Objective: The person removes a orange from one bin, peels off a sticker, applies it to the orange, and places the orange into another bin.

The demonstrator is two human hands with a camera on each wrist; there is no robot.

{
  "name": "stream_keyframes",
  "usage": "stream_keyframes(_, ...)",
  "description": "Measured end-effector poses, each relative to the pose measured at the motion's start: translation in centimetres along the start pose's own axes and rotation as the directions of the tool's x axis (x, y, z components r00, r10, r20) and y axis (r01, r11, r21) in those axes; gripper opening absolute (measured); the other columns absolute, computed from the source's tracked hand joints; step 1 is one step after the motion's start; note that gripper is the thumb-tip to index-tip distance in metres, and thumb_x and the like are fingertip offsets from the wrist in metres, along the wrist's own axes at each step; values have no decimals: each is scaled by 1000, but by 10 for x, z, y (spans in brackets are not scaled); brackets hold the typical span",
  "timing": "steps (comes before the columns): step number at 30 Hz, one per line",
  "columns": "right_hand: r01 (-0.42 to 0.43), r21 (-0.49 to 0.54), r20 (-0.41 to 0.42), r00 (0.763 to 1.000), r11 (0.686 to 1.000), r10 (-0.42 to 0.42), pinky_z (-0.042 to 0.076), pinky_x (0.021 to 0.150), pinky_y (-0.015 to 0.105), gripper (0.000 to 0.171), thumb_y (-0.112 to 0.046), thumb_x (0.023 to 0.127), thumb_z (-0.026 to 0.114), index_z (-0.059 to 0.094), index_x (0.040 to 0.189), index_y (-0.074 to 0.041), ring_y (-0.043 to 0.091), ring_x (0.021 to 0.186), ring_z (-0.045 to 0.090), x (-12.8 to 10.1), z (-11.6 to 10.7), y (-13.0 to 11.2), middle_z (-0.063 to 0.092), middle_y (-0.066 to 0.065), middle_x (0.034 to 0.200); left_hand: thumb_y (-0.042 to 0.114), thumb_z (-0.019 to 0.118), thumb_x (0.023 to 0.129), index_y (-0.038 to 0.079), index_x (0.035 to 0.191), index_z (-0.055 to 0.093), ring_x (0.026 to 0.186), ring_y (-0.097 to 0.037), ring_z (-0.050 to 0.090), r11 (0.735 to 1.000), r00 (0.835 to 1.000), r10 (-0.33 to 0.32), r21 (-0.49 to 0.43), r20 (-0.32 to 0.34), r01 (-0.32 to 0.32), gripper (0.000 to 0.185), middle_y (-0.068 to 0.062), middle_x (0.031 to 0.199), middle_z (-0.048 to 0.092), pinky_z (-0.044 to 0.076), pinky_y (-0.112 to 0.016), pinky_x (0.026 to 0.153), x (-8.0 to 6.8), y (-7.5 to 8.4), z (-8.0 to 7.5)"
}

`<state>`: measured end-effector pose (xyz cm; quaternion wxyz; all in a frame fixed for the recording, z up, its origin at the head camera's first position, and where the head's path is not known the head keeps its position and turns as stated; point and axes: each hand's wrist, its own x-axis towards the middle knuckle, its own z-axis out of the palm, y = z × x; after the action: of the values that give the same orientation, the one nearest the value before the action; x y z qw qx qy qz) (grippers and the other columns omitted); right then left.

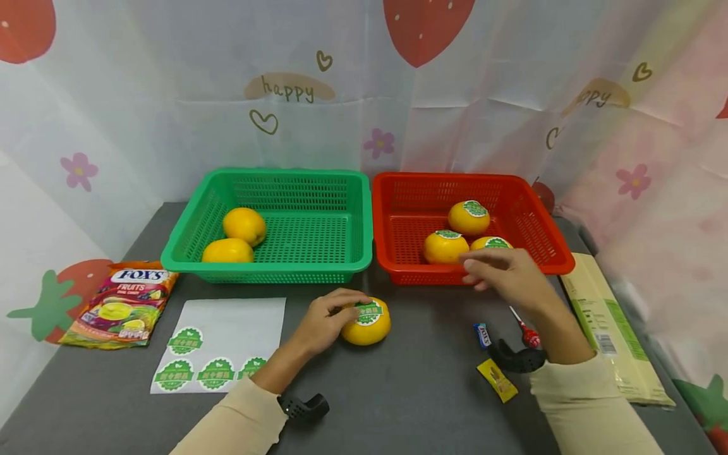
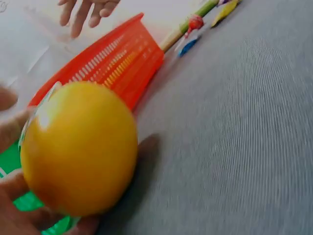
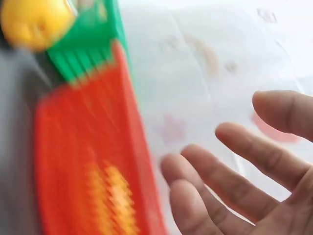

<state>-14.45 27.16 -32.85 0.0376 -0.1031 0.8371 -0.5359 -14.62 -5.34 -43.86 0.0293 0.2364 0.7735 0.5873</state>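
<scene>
In the head view my left hand (image 1: 331, 321) grips an orange (image 1: 372, 328) on the dark table, a round green-and-white sticker on its upper side. The left wrist view has fingers (image 2: 12, 186) along the side of this orange (image 2: 80, 149). Above the front rim of the red basket (image 1: 398, 265), my right hand (image 1: 509, 275) holds nothing; its fingers (image 3: 244, 147) are spread and relaxed in the right wrist view. Inside that basket lie three stickered oranges (image 1: 468, 218). The green basket (image 1: 358, 268) to its left contains two oranges (image 1: 244, 225) with no sticker in sight.
A white sheet (image 1: 239, 322) with several green stickers lies at the left, near a candy bag (image 1: 122, 306). By the right forearm are a lollipop (image 1: 531, 337), a blue wrapped candy (image 1: 483, 335) and a yellow packet (image 1: 497, 380). A pale green package (image 1: 617, 335) lies farther right.
</scene>
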Motion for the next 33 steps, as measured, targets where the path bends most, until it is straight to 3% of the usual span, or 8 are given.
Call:
stream_keyframes(4,-17,-208,-213,977,978,-28,50,73,24,41,-32,96,62,65,122,-1,21,94,58,0,-47,3,65,11,110,29,74,87,19,109,72,103,-15,55,998,999,-24,65,-41,27,24,5,115,61,49,-36,83,3,5,12)
stream_keyframes(7,-36,-302,-297,953,953,-58,43,82,27,44,-34,94,63,63,126,-3,24,111,48,2,-75,18,56,10,126,27,78,83,21,106,71,100,-14,54,995,998,-24,97,-59,29,24,7,112,59,49,-34,80,5,7,16)
stream_keyframes(13,-80,-379,-247,969,922,-17,34,96,62,54,-34,94,63,55,133,1,43,132,29,4,-114,49,33,16,149,23,76,83,19,109,71,95,-13,54,983,997,-20,180,-68,32,27,8,110,58,48,-34,77,5,10,15)
stream_keyframes(17,-111,-398,-174,984,911,44,28,95,70,60,-36,93,64,51,135,6,51,133,25,5,-125,65,24,22,153,28,71,87,17,121,69,95,-14,54,961,999,-21,276,-31,29,36,5,110,58,47,-34,76,4,12,13)
stream_keyframes(22,-151,-456,-104,988,877,117,28,94,72,69,-41,91,65,47,137,8,53,134,19,3,-129,78,22,25,153,38,70,87,21,135,60,99,-20,53,914,993,-93,403,76,55,52,-2,119,55,46,-36,78,6,17,7)
stream_keyframes(26,-156,-483,-98,987,862,124,29,93,72,72,-42,90,66,45,138,8,53,133,21,2,-130,81,25,26,152,38,78,79,21,138,56,97,-21,51,883,969,-137,469,207,25,65,-4,115,53,47,-35,77,13,25,-2)
stream_keyframes(29,-141,-498,-98,990,855,106,29,93,71,71,-41,89,67,48,136,9,52,132,24,1,-129,81,27,26,151,36,80,76,23,135,58,94,-17,51,898,941,-125,440,314,-28,64,0,109,53,47,-34,76,22,46,-7)
stream_keyframes(33,-128,-510,-89,991,850,96,29,94,70,70,-40,89,68,49,135,10,52,132,24,-3,-130,79,27,26,151,35,81,75,26,134,58,93,-15,50,923,910,-44,365,413,-122,64,4,108,54,47,-33,76,51,96,-12)
